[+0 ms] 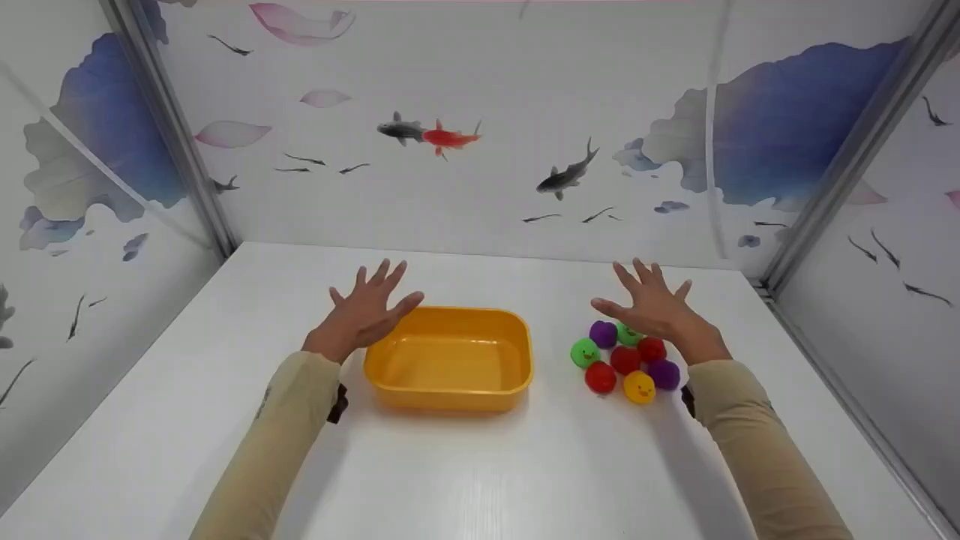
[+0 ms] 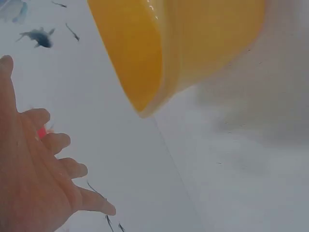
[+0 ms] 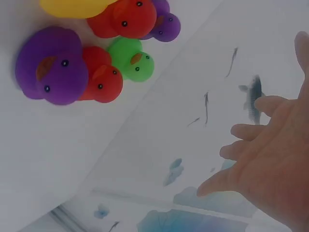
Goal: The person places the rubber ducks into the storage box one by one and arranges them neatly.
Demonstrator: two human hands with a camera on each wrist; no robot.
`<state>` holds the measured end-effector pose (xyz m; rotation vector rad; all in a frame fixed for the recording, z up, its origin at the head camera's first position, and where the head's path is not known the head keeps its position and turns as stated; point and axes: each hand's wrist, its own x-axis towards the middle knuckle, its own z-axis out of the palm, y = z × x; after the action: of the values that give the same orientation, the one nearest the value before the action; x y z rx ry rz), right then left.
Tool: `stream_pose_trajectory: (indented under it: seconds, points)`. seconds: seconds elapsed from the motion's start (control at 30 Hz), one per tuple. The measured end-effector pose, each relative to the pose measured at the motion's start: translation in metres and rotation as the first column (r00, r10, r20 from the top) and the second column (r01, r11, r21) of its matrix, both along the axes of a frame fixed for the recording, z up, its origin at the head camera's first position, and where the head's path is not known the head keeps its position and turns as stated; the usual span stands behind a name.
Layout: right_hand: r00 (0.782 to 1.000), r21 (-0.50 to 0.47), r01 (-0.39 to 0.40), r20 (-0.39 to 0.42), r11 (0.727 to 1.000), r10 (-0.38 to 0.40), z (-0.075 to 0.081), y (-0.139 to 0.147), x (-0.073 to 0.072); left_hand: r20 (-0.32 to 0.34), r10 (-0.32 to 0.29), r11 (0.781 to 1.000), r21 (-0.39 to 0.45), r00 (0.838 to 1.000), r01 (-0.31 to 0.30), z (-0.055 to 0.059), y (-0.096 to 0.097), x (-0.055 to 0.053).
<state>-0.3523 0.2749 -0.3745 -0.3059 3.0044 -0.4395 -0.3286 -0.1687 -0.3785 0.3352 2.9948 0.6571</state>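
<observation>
Both hands hover over the white table with fingers spread and nothing held. The left hand (image 1: pixel 367 311) is at the far left corner of a yellow plastic basin (image 1: pixel 450 397), overlapping its rim in the head view. Inside, the basin's floor shows bare. To the right, my right hand (image 1: pixel 652 304) hangs over the back of a cluster of small rubber ducks in red, purple, green and yellow. Among them are a yellow duck (image 1: pixel 640 388), a green duck (image 1: pixel 585 352) and a purple duck (image 3: pixel 53 67). The right hand partly hides the rear ducks.
White panels printed with fish, petals and blue lotus leaves enclose the table (image 1: pixel 465 480) at the back and both sides. Grey metal posts (image 1: pixel 176 127) stand at the rear corners. A dark strap (image 1: pixel 337 405) shows at the left sleeve cuff.
</observation>
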Motion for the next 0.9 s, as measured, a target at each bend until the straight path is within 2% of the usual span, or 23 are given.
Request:
stream_pose_trajectory:
  seconds: [0.13,0.23,0.4,0.57,0.67,0.9]
  points:
    - [1.000,-0.100,-0.006,-0.001,0.995,0.006,-0.002,0.004,0.013,0.015,0.011,0.995,0.097,1.000,-0.012,-0.005,-0.008,0.014]
    - [1.000,-0.205,0.011,0.001,0.979,-0.011,-0.004,0.006,0.021,0.035,0.033,0.986,0.165,0.999,-0.038,-0.011,-0.014,0.022]
    - [0.998,-0.340,0.055,0.008,0.939,-0.055,-0.013,0.007,0.032,0.094,0.061,0.952,0.292,0.994,-0.086,-0.024,-0.025,0.036]
    - [0.993,-0.409,0.085,-0.043,0.909,-0.113,-0.027,0.021,0.037,0.135,0.066,0.911,0.396,0.989,-0.114,-0.040,-0.025,0.043]
    - [0.988,-0.447,0.086,-0.078,0.891,-0.134,-0.034,0.030,0.037,0.170,0.079,0.869,0.471,0.982,-0.151,-0.049,-0.023,0.044]
    - [0.982,-0.549,0.100,-0.081,0.830,-0.172,-0.041,0.049,0.034,0.282,0.105,0.731,0.629,0.954,-0.266,-0.057,-0.026,0.039]
